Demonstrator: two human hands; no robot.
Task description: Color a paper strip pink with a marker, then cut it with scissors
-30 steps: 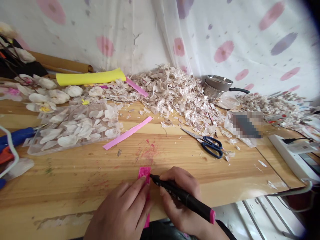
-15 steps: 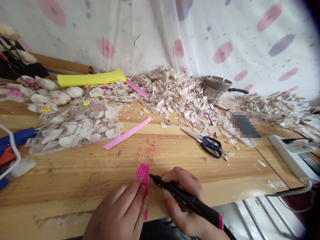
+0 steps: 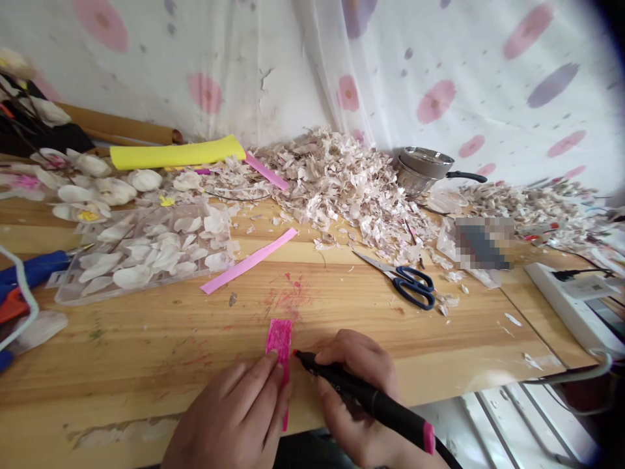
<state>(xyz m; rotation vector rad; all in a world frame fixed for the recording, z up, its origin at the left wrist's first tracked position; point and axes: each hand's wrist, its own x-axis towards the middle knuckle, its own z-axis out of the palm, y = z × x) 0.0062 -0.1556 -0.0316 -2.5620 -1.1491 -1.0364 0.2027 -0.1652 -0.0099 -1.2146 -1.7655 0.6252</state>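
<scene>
A bright magenta strip (image 3: 280, 333) lies lengthwise on the wooden table, its surface covered in streaky ink. My left hand (image 3: 232, 407) presses it down, fingers together and covering part of its middle and lower length; the thumb is hidden. In my right hand (image 3: 359, 384) is a black marker (image 3: 364, 394) with a pink ring at its rear end. The marker's red-pink tip points left, just off the strip's right edge. Ahead of the hands lies a paler pink strip (image 3: 249, 262), set at a slant. Reddish ink marks stain the tabletop beyond the magenta strip.
Scissors (image 3: 403, 279) lie right of centre. A clear tray (image 3: 63, 296) of white petals is at left, near a blue tool (image 3: 36, 268). Behind are a heap of dried petals (image 3: 336, 176), a yellow roll (image 3: 176, 154) and a metal pan (image 3: 424, 168). A power strip (image 3: 561, 306) sits at right.
My right hand has drawn the marker's tip slightly down and right, away from the strip's edge. My left hand and the strip stay almost in place.
</scene>
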